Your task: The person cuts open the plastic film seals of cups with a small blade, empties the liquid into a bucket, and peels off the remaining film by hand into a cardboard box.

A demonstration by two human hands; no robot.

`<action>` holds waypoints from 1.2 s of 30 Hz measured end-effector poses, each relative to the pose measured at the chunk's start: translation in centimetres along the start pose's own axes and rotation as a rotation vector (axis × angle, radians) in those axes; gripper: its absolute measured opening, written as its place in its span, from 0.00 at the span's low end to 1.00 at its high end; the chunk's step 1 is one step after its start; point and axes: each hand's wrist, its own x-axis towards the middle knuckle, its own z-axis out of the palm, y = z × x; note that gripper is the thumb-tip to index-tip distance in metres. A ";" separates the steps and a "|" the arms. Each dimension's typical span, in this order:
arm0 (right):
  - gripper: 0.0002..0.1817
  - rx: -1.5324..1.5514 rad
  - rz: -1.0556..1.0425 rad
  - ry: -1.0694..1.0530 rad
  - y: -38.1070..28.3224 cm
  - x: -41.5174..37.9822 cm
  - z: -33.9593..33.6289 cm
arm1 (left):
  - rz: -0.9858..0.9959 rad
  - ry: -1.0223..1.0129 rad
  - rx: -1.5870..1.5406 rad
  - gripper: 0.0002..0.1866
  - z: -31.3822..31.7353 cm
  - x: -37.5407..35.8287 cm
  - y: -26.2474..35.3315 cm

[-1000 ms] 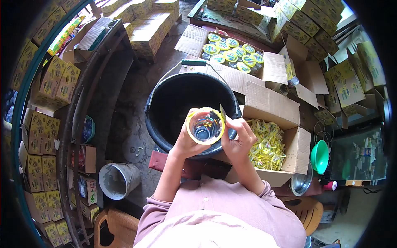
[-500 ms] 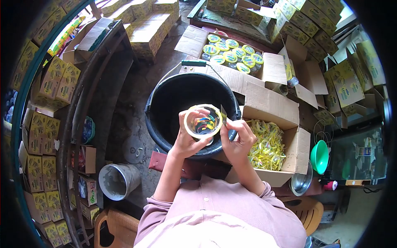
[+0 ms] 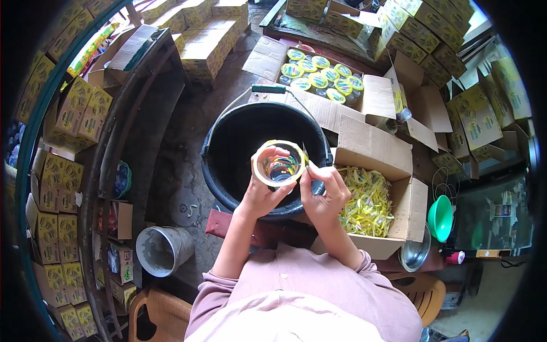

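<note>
Over a large black bucket [image 3: 219, 185], my left hand [image 3: 259, 191] is wrapped round a clear plastic cup [image 3: 279, 165] with a yellow rim. Its open end faces me, and coloured print shows inside. My right hand [image 3: 326, 191], just right of the cup, pinches a thin dark blade [image 3: 306, 153] whose edge is at the cup's rim. To the right of that hand, a cardboard box [image 3: 373, 139] holds a heap of yellow plastic strips [image 3: 367, 205].
Behind the bucket, an open carton holds yellow-lidded cups [image 3: 319, 80]. A grey pail [image 3: 162, 251] stands at the left, near a dark shelf [image 3: 122, 102]. A green bowl [image 3: 440, 218] is at the right. Printed boxes [image 3: 211, 45] are stacked around.
The cup has tilted slightly in my left hand, showing more of its inside. My right hand and the blade have shifted slightly left along the rim.
</note>
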 end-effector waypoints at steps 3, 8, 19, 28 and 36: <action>0.09 0.006 -0.005 -0.010 0.0 0.3 -0.1 | -0.003 -0.014 -0.013 0.35 0.0 0.0 0.0; 0.10 0.030 0.002 -0.025 0.5 0.5 -0.4 | 0.009 -0.042 0.059 0.35 -0.1 0.1 0.1; 0.11 0.130 0.027 -0.092 1.1 1.1 -1.1 | -0.005 -0.092 0.041 0.34 -0.2 0.1 0.3; 0.10 0.116 0.036 -0.080 1.1 1.0 -1.4 | 0.024 -0.059 0.004 0.35 -0.2 0.4 0.6; 0.09 0.108 0.043 -0.088 0.8 0.5 -1.3 | 0.053 -0.024 0.112 0.32 -0.5 0.5 0.8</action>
